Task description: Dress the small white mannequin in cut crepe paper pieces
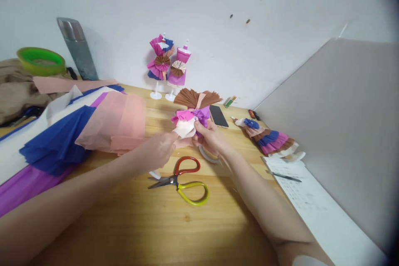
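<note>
Your left hand (165,146) pinched the paper bundle (186,125) narrowly at left; your right hand (212,138) gripped its right side. You held it mid-scene over the wooden table (149,226); scissors (172,180) lay near, a pale wall (124,8) stood far. Bundle was crinkled, pink, white and purple; the brown fan (187,98) beyond, pleated

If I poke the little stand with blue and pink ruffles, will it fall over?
The ruffled stand might tip: its top is wider than its round base, with a thin pole between. The ruffles look papery, so they'd probably crumple. Pushed sideways, it might bump the pink-dressed stand beside it.
</note>
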`<action>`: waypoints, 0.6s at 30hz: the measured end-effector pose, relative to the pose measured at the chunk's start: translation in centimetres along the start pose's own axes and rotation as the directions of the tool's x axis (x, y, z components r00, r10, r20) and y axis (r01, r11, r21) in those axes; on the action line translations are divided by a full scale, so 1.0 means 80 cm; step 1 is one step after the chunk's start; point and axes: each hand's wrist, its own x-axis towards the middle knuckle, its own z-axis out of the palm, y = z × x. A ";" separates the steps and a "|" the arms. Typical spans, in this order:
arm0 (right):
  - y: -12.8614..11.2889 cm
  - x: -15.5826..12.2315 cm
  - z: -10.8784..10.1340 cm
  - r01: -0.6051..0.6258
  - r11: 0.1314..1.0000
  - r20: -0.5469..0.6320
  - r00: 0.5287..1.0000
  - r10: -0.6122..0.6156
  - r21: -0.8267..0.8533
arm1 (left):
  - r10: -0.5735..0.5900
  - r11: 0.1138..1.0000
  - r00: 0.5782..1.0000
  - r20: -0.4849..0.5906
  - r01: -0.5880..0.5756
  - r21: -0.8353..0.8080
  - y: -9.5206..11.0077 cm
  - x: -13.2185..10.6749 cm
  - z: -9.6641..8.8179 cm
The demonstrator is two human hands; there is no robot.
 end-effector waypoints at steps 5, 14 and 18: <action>0.010 0.006 0.002 0.141 0.989 -0.262 0.954 -0.148 -0.044 | -0.117 0.956 0.980 0.159 0.154 -0.249 0.017 0.002 0.004; 0.014 0.010 0.001 0.163 0.978 -0.268 0.956 -0.122 0.134 | 0.122 0.617 0.936 0.329 0.188 -0.764 -0.006 0.012 -0.012; -0.001 0.012 -0.011 0.079 0.977 -0.210 0.977 -0.036 0.200 | 0.113 0.606 0.946 0.304 0.177 -0.775 -0.017 0.018 -0.005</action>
